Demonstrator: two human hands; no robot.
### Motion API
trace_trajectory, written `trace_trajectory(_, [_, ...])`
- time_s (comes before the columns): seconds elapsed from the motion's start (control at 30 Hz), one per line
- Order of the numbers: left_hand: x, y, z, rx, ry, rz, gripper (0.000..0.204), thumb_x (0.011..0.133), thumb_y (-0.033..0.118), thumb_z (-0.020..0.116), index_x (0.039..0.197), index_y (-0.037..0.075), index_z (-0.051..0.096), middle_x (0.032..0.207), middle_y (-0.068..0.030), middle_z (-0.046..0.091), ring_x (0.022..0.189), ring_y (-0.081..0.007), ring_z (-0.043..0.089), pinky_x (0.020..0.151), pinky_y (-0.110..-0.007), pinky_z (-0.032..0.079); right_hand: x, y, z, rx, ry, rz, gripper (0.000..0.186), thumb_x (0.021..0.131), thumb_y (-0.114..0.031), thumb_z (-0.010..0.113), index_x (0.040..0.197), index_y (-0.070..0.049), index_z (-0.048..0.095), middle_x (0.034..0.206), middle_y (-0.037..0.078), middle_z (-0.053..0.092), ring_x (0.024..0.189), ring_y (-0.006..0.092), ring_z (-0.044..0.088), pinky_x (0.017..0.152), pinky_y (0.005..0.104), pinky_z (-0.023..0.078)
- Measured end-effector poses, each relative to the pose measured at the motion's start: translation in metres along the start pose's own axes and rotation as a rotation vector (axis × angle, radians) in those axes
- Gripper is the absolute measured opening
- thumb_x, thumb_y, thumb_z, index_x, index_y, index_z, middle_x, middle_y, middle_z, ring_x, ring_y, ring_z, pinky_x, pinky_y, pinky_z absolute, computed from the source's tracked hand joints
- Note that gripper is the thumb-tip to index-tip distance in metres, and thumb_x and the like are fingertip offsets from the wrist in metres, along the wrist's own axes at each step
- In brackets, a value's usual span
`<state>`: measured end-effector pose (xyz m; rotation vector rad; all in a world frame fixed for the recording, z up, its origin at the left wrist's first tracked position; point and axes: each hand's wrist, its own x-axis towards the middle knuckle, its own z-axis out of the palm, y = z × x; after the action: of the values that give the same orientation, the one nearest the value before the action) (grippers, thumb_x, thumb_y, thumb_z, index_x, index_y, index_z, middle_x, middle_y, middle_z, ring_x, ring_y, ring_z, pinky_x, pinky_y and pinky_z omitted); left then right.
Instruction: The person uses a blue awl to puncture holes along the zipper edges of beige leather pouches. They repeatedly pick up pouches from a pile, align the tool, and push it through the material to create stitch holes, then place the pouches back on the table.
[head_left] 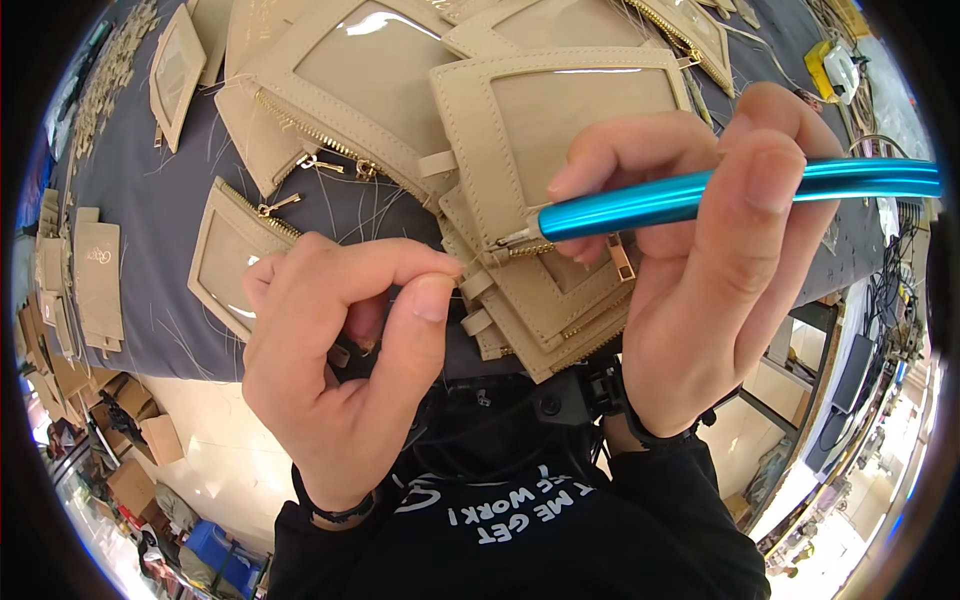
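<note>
My right hand (715, 265) grips a shiny blue pen-like tool (650, 203) with a cord-like end running off to the right; its thin metal tip rests near the stitched edge of a beige pouch (540, 120) with a clear window. My left hand (345, 350) pinches a fine thread (462, 266) beside that tip, thumb and forefinger almost touching. Beneath both hands lie several stacked beige pouches (500, 330) with tabs and gold zippers. A smaller windowed pouch (225, 270) with a zipper pull lies left of my left hand.
More pouches (350, 60) cover the back of the grey cloth-covered table (150, 230). Flat beige pieces (98, 285) lie at the left, with loose threads around. A yellow-and-white device (835, 70) sits at the back right. Cardboard boxes (135, 485) and a blue bin (220, 550) are below at left.
</note>
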<state>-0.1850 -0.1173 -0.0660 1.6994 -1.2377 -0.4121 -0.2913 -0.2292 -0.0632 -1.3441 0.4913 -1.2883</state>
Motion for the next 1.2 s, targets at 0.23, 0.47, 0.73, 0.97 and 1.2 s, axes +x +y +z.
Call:
trace_trajectory(0.23, [-0.001,0.0,0.0,-0.017,0.005,-0.001,0.007,0.086,0.004,0.056,0.089,-0.002,0.059,0.074,0.0008,0.048,0.058,-0.0018,0.038,0.052,-0.016,0.026,-0.002,-0.006,0.003,-0.286,0.066,0.069,0.034,0.097,-0.039,0.029,0.097,-0.004,0.029,0.064,0.02,0.055,0.043,0.0159,0.045,0.044,0.022,0.039])
trace_trajectory(0.47, [-0.002,0.0,-0.001,-0.038,0.025,-0.009,0.005,0.082,0.002,0.057,0.086,0.0,0.06,0.07,0.0019,0.046,0.056,-0.0029,0.036,0.054,-0.018,0.024,-0.003,-0.006,0.002,-0.283,0.065,0.08,0.034,0.097,-0.038,0.028,0.099,-0.004,0.029,0.065,0.02,0.055,0.044,0.0162,0.046,0.045,0.0224,0.039])
trace_trajectory(0.73, [-0.002,0.012,-0.01,0.385,-0.135,-0.06,0.015,0.074,0.002,0.061,0.089,0.005,0.061,0.07,-0.0015,0.041,0.07,-0.0137,0.039,0.067,-0.024,0.031,-0.003,-0.007,-0.003,-0.166,0.053,0.096,0.035,0.097,-0.04,0.029,0.102,-0.005,0.029,0.066,0.02,0.054,0.046,0.0167,0.046,0.047,0.0231,0.039])
trace_trajectory(0.97, [-0.002,0.013,-0.014,0.515,-0.166,-0.039,0.01,0.07,0.008,0.065,0.078,0.005,0.059,0.07,-0.003,0.043,0.071,-0.0176,0.04,0.07,-0.029,0.031,-0.003,-0.005,-0.006,-0.219,0.019,0.078,0.034,0.097,-0.04,0.029,0.101,-0.006,0.028,0.067,0.02,0.054,0.047,0.0166,0.047,0.047,0.023,0.04])
trace_trajectory(1.2, [-0.004,0.022,-0.02,0.344,-0.187,-0.05,0.008,0.07,0.008,0.063,0.071,0.005,0.056,0.065,-0.0026,0.044,0.064,-0.0153,0.038,0.064,-0.027,0.029,-0.003,-0.005,-0.002,-0.252,0.029,0.063,0.034,0.097,-0.04,0.03,0.098,-0.005,0.029,0.065,0.019,0.054,0.045,0.0164,0.047,0.045,0.0227,0.039])
